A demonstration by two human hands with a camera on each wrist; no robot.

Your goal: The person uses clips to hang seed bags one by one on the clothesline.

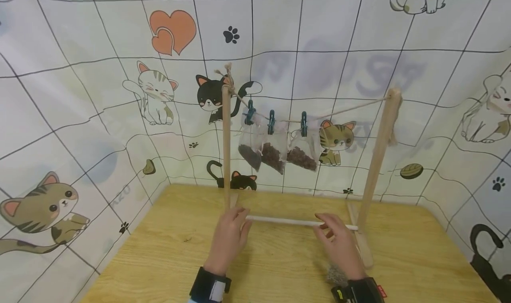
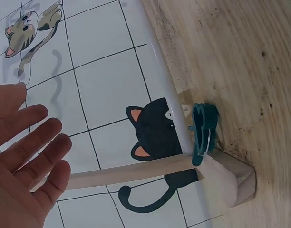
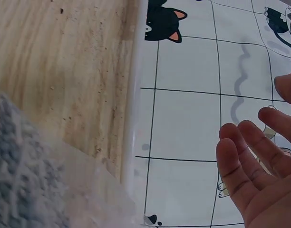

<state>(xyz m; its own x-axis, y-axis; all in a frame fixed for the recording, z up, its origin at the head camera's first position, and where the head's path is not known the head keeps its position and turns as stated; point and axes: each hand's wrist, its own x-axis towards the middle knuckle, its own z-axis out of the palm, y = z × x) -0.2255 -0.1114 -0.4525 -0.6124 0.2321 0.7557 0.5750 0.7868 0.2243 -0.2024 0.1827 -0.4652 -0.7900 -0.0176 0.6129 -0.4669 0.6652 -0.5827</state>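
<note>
A wooden stand has a left post (image 1: 226, 147) and a right post (image 1: 377, 161), with a cord (image 1: 351, 108) strung between their tops. On the cord, three dark green clothespins (image 1: 304, 123) hold small clear bags (image 1: 302, 157) of dark or reddish-brown bits. Low between the posts runs a white rod (image 1: 285, 221). My left hand (image 1: 227, 240) is near the rod's left end, with loosely bent fingers and nothing in them. Toward its right end hovers my right hand (image 1: 338, 243), also holding nothing. Another green clothespin (image 2: 205, 130) is near the left post's foot (image 2: 231, 183).
On the wooden table (image 1: 279, 263), a clear bag of grey granules (image 1: 336, 274) lies beside my right wrist; it is blurred in the right wrist view. Cat-printed cloth (image 1: 271, 23) hangs behind and at both sides. A dark hooked object (image 1: 489, 267) stands at the far right.
</note>
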